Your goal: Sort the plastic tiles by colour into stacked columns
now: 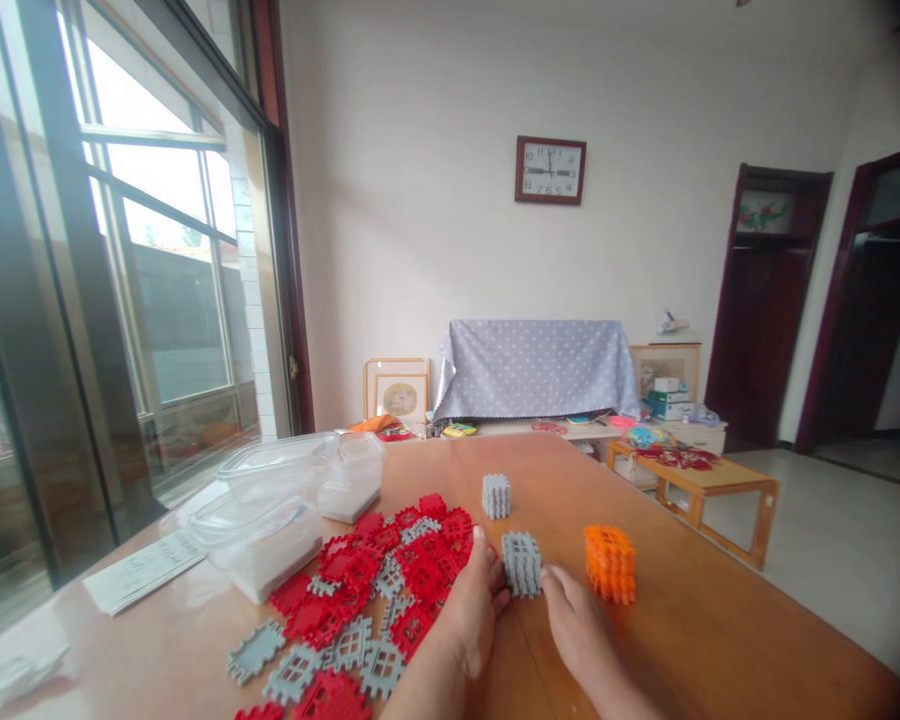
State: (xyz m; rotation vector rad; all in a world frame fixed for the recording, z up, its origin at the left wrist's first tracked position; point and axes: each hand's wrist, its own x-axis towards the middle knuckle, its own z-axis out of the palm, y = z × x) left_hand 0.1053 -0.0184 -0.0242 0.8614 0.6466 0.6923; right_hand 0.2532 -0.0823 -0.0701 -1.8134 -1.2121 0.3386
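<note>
A stack of grey notched plastic building tiles point(522, 565) sits on the wooden table between my hands. My left hand point(474, 605) is at its left side, thumb up and fingers curled toward it. From the right, my right hand point(576, 625) touches the stack's lower edge with its fingertips; its other fingers are mostly hidden. A smaller grey tile stack point(496, 496) stands just behind, and an orange tile stack point(610, 564) is right of my right hand. Loose red tiles point(424, 572) and grey tiles point(294, 672) lie in a heap left of my left hand, partly behind my forearm.
Clear plastic containers point(266, 545) stand on the table's left side, with a printed sheet point(146, 570) beside them. A crumpled white wrapper point(24, 675) lies near the left edge. Beyond the table are a cloth-covered object point(536, 370) and a low wooden table point(701, 480).
</note>
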